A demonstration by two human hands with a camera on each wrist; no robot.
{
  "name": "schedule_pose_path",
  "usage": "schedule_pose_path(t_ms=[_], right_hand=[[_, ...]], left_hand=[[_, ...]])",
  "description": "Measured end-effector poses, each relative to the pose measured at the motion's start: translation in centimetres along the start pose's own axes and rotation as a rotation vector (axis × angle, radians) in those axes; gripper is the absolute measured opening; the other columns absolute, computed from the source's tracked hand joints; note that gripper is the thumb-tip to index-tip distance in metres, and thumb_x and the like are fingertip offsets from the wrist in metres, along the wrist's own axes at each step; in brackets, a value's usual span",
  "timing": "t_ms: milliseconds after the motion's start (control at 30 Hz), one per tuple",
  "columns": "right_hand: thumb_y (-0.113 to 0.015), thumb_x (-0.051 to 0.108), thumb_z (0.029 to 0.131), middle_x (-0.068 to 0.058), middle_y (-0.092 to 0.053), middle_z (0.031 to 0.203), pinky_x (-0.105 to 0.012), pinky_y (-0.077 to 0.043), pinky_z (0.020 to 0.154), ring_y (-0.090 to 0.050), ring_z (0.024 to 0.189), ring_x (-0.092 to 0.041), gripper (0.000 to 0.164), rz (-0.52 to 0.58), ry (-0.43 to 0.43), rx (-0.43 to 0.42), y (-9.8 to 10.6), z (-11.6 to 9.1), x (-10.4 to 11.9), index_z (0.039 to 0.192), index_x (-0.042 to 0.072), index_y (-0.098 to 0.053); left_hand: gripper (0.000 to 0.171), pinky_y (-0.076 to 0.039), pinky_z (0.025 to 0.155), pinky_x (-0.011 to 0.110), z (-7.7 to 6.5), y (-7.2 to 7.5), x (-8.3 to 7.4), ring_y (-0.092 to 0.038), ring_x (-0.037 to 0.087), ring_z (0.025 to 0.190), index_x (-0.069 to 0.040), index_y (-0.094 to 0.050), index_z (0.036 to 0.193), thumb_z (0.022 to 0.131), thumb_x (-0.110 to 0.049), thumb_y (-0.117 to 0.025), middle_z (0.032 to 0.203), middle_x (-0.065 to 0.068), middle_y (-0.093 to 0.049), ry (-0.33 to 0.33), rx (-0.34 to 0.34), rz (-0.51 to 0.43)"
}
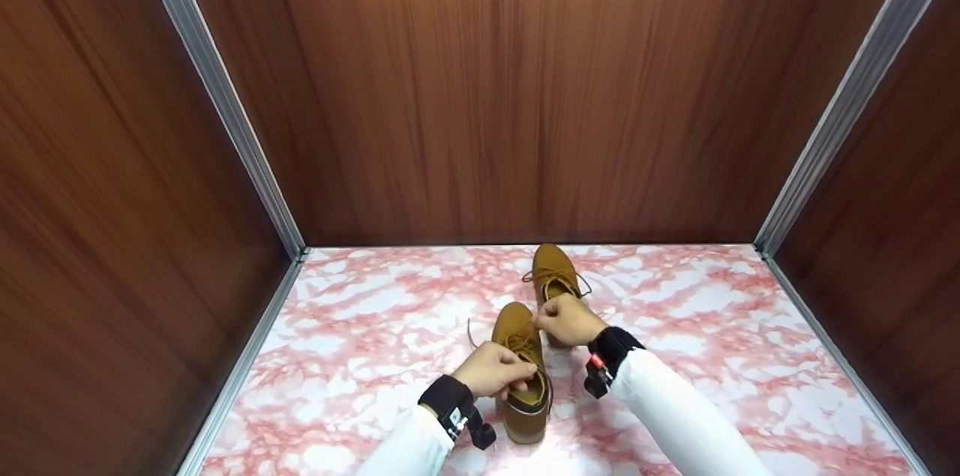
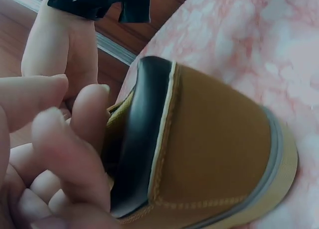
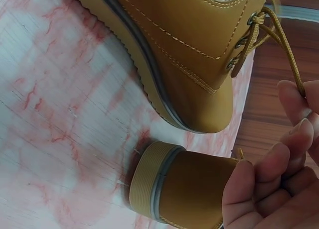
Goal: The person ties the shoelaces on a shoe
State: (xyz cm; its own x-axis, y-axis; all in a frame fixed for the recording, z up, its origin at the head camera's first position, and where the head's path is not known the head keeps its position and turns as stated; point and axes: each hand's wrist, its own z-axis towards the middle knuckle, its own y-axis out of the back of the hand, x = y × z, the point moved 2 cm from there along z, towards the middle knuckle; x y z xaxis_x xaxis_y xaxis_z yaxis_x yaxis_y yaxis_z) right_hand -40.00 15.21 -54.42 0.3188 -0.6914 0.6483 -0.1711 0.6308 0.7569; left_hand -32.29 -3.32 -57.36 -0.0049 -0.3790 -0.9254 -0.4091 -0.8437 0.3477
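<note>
A tan lace-up shoe (image 1: 516,318) stands on the floor, toe pointing away. My right hand (image 1: 571,320) is beside its toe, pinching the tan shoelace (image 3: 293,64) between thumb and forefinger; the lace stretches from the top eyelets. My left hand (image 1: 491,369) is over the opening of this shoe, fingers bent. The left wrist view shows these fingers beside the dark padded collar (image 2: 144,124); whether they grip a lace is hidden. One lace end (image 1: 470,332) sticks out left of the shoe. Past my right hand stands the matching shoe (image 1: 553,262), laces spread to both sides.
Both shoes are on a pink-and-white marbled surface (image 1: 375,326). Dark wood-grain panels (image 1: 480,86) close it in at the back and both sides, with metal strips (image 1: 225,86) along the corners. The farther shoe's toe is close to the back panel.
</note>
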Motion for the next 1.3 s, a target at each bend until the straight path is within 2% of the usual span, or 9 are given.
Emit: schedule_pose_path(t_ms=[133,267,367,467,600,800,933,1067,1300], right_hand=[[-0.068,0.021,0.086,0.011,-0.051,0.056,-0.022,-0.036,0.052,-0.045,0.057,-0.008,0.030,0.003,-0.008,0.004,0.0,0.0,-0.2,0.060,0.005,-0.065],[-0.068,0.020,0.087,0.011,-0.054,0.058,-0.022,-0.036,0.053,-0.045,0.058,-0.008,0.029,0.010,-0.007,0.004,0.0,0.0,-0.3,0.063,0.004,-0.068],[-0.067,0.021,0.088,0.011,-0.053,0.058,-0.022,-0.036,0.053,-0.045,0.058,-0.008,0.029,0.018,-0.014,0.006,0.1,0.0,-0.3,0.064,0.004,-0.068],[-0.067,0.022,0.088,0.010,-0.052,0.057,-0.022,-0.036,0.052,-0.045,0.057,-0.008,0.029,0.031,-0.028,0.015,0.0,-0.1,-0.4,0.063,0.006,-0.068],[-0.068,0.022,0.088,0.010,-0.053,0.056,-0.023,-0.037,0.051,-0.046,0.057,-0.008,0.029,0.046,-0.027,0.013,-0.2,0.1,-0.5,0.061,0.011,-0.067],[-0.068,0.022,0.087,0.011,-0.051,0.053,-0.021,-0.036,0.049,-0.045,0.054,-0.007,0.031,0.044,-0.026,0.000,-0.3,0.4,-0.6,0.061,0.007,-0.066],[-0.068,0.020,0.087,0.010,-0.052,0.055,-0.021,-0.034,0.048,-0.044,0.055,-0.008,0.029,0.051,-0.017,-0.009,-0.4,0.3,-0.6,0.060,0.010,-0.066],[-0.069,0.021,0.086,0.010,-0.049,0.056,-0.022,-0.034,0.051,-0.044,0.058,-0.009,0.029,0.048,-0.010,-0.015,-0.4,0.3,-0.5,0.060,0.009,-0.065],[-0.069,0.021,0.086,0.010,-0.048,0.055,-0.021,-0.034,0.051,-0.043,0.057,-0.008,0.029,0.042,0.007,-0.032,-0.4,0.4,-0.4,0.060,0.008,-0.065]], left_hand=[[0.034,-0.036,0.037,0.016,0.3,1.0,0.3,-0.049,0.007,0.039,-0.005,-0.074,0.078,0.087,-0.038,-0.070,0.058,-0.002,-0.067,-0.011,-0.065,0.053],[0.029,-0.042,0.043,0.019,0.8,2.4,0.9,-0.053,0.009,0.045,-0.005,-0.072,0.080,0.089,-0.033,-0.069,0.061,-0.002,-0.063,-0.034,-0.198,0.075],[0.020,-0.050,0.055,0.021,1.3,3.1,1.4,-0.060,0.009,0.061,-0.005,-0.073,0.092,0.088,-0.024,-0.070,0.073,0.001,-0.068,-0.083,-0.327,0.081],[0.021,-0.054,0.067,0.021,1.9,3.4,1.8,-0.067,0.012,0.077,-0.003,-0.071,0.103,0.087,-0.017,-0.070,0.087,0.006,-0.073,-0.140,-0.397,0.088],[0.022,-0.056,0.070,0.021,2.5,3.0,2.2,-0.071,0.014,0.080,-0.002,-0.071,0.106,0.087,-0.013,-0.070,0.095,0.010,-0.075,-0.178,-0.382,0.097],[0.012,-0.054,0.070,0.021,2.6,2.6,2.0,-0.066,0.006,0.075,-0.012,-0.076,0.097,0.085,-0.016,-0.073,0.090,0.001,-0.076,-0.186,-0.378,0.186],[0.010,-0.052,0.070,0.020,2.6,2.5,1.8,-0.066,0.010,0.077,-0.015,-0.077,0.095,0.086,-0.017,-0.073,0.092,-0.001,-0.076,-0.201,-0.378,0.225],[0.015,-0.051,0.070,0.020,2.8,2.3,2.0,-0.067,0.013,0.078,-0.016,-0.078,0.095,0.086,-0.010,-0.068,0.095,-0.001,-0.076,-0.215,-0.371,0.243],[0.023,-0.050,0.073,0.019,3.0,2.0,1.9,-0.061,0.004,0.077,-0.015,-0.077,0.095,0.081,-0.007,-0.060,0.091,-0.001,-0.076,-0.212,-0.341,0.220]])
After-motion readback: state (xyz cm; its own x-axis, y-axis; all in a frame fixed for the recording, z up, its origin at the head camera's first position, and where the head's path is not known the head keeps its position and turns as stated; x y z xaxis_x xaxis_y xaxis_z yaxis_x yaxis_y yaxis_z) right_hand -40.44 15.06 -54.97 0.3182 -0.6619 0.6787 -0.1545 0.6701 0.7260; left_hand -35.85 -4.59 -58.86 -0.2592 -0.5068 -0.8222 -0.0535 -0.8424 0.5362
